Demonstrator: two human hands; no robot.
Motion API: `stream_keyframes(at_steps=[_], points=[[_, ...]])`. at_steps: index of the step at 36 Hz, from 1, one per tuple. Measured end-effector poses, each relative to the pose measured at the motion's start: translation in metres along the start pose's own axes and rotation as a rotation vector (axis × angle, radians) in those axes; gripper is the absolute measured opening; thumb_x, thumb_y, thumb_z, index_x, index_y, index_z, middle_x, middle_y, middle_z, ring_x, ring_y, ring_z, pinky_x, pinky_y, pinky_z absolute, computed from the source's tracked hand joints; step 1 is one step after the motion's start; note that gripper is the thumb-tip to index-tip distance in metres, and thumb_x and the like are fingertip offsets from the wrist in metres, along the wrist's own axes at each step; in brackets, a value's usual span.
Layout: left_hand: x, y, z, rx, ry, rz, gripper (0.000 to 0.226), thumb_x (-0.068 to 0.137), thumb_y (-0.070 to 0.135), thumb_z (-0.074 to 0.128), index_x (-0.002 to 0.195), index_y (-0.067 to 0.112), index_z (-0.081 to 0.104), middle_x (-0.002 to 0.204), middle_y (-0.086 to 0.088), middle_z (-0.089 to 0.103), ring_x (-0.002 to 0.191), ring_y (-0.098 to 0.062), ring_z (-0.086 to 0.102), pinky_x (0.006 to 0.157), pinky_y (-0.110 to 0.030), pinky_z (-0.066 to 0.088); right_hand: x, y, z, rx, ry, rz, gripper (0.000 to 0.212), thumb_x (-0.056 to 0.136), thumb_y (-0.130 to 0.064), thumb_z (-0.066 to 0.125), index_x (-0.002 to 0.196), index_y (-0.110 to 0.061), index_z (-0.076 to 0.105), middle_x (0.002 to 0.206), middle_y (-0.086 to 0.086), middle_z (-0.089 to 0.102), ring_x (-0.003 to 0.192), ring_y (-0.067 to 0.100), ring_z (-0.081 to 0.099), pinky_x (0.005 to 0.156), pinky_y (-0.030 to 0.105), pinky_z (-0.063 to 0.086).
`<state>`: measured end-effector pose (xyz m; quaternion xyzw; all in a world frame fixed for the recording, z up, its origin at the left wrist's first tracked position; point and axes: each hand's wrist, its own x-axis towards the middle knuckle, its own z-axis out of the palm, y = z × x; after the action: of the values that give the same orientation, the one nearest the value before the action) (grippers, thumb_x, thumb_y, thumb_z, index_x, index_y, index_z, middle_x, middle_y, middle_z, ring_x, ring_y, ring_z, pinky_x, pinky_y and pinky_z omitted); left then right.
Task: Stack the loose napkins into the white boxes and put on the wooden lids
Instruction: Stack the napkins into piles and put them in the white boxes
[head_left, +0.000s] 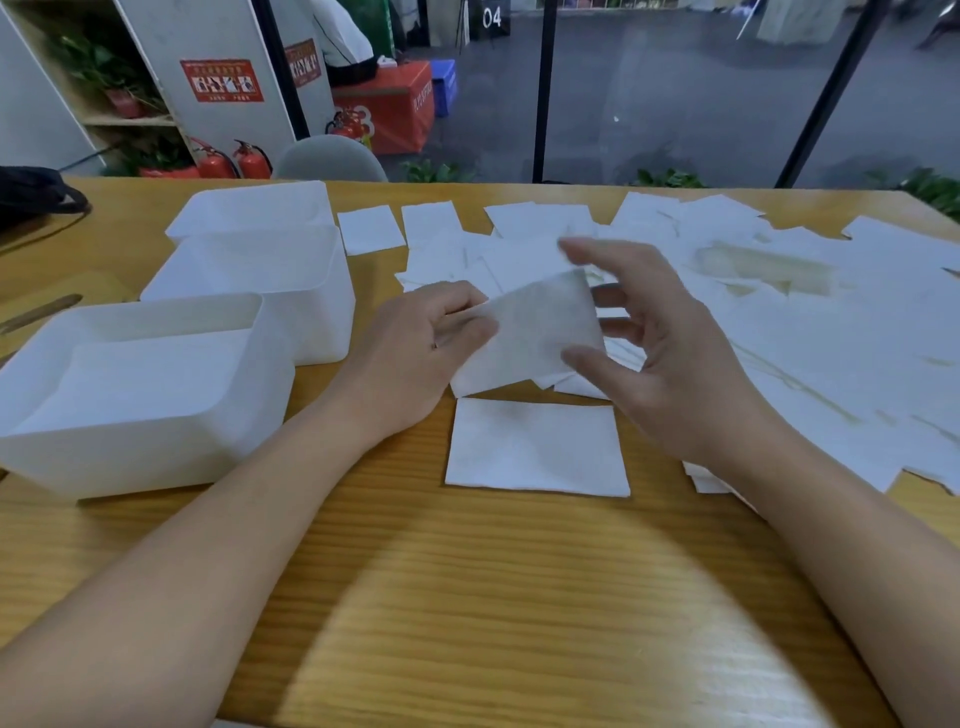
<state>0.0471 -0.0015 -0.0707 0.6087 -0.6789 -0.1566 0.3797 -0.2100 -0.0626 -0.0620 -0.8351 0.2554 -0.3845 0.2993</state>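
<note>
Pinching a loose white paper napkin (535, 332) by its left edge, the left hand (415, 348) lifts it above the wooden table (467, 597), probably to square it; the right hand (660, 353) hovers spread, empty. The nearest white plastic box (140, 395) waits left.

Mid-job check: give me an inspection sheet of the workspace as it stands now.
Surface: wooden table.
Job's things: three white boxes, open; loose napkins spread at right; one flat napkin near the front; wooden lid partly visible at left.
Clutter: black bag, far left.
Grippers: left hand pinches held napkin; right hand open beside it.
Cables: nothing seen.
Surroundings: fire extinguishers, grey chair.
</note>
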Motion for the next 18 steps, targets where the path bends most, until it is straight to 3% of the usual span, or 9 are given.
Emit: stream_keyframes(at_steps=[3, 5, 8, 12, 14, 16, 18], points=[[-0.002, 0.004, 0.000, 0.027, -0.014, 0.060, 0.014, 0.111, 0.030, 0.062, 0.110, 0.028, 0.076, 0.101, 0.012, 0.070, 0.100, -0.007, 0.064, 0.077, -0.011, 0.042, 0.002, -0.002, 0.000, -0.022, 0.020, 0.050, 0.077, 0.100, -0.023, 0.077, 0.163, -0.041, 0.036, 0.150, -0.012, 0.050, 0.109, 0.015, 0.066, 0.093, 0.026, 0.058], [-0.003, 0.006, 0.000, 0.020, -0.034, 0.107, 0.015, 0.111, 0.030, 0.063, 0.112, 0.027, 0.077, 0.102, 0.012, 0.071, 0.102, -0.008, 0.065, 0.080, -0.012, 0.041, 0.002, -0.001, -0.001, -0.041, 0.032, 0.066, 0.060, 0.103, -0.025, 0.074, 0.155, -0.040, 0.049, 0.129, -0.014, 0.066, 0.086, 0.017, 0.066, 0.078, 0.024, 0.057], [-0.004, 0.012, -0.002, -0.039, -0.020, 0.112, 0.014, 0.110, 0.028, 0.065, 0.113, 0.027, 0.079, 0.105, 0.019, 0.075, 0.105, -0.002, 0.068, 0.083, -0.010, 0.043, 0.001, 0.001, -0.003, -0.090, 0.045, 0.099, 0.019, 0.104, -0.018, 0.071, 0.117, -0.031, 0.078, 0.088, -0.010, 0.073, 0.067, 0.016, 0.063, 0.061, 0.021, 0.049], [-0.003, 0.011, -0.008, -0.090, -0.065, 0.050, 0.015, 0.109, 0.029, 0.067, 0.116, 0.034, 0.080, 0.111, 0.023, 0.077, 0.106, -0.003, 0.071, 0.090, -0.028, 0.053, 0.004, -0.003, -0.009, -0.047, -0.002, 0.218, 0.010, 0.103, -0.023, 0.073, 0.107, -0.029, 0.080, 0.079, -0.006, 0.073, 0.056, 0.009, 0.060, 0.056, 0.014, 0.043], [-0.001, 0.009, -0.013, -0.044, -0.147, 0.006, 0.016, 0.106, 0.037, 0.069, 0.118, 0.043, 0.078, 0.115, 0.018, 0.077, 0.097, -0.018, 0.073, 0.091, -0.044, 0.058, 0.005, -0.004, -0.015, -0.063, -0.136, 0.291, 0.008, 0.104, -0.026, 0.071, 0.104, -0.029, 0.079, 0.072, -0.001, 0.073, 0.052, 0.010, 0.061, 0.054, 0.016, 0.044], [-0.002, 0.008, -0.017, -0.017, -0.249, -0.030, 0.017, 0.104, 0.042, 0.069, 0.119, 0.047, 0.075, 0.109, 0.017, 0.077, 0.083, -0.035, 0.069, 0.080, -0.044, 0.059, 0.004, -0.003, -0.019, -0.084, -0.285, 0.355, 0.011, 0.106, -0.027, 0.069, 0.101, -0.027, 0.078, 0.059, 0.002, 0.067, 0.046, 0.011, 0.053, 0.051, 0.016, 0.040], [-0.003, 0.008, -0.018, -0.030, -0.335, -0.068, 0.015, 0.105, 0.039, 0.069, 0.118, 0.046, 0.073, 0.076, 0.015, 0.066, 0.060, -0.025, 0.052, 0.064, -0.036, 0.045, 0.002, -0.001, -0.021, -0.066, -0.390, 0.413, 0.010, 0.106, -0.028, 0.068, 0.101, -0.027, 0.077, 0.056, 0.000, 0.061, 0.047, 0.012, 0.049, 0.050, 0.019, 0.039]])
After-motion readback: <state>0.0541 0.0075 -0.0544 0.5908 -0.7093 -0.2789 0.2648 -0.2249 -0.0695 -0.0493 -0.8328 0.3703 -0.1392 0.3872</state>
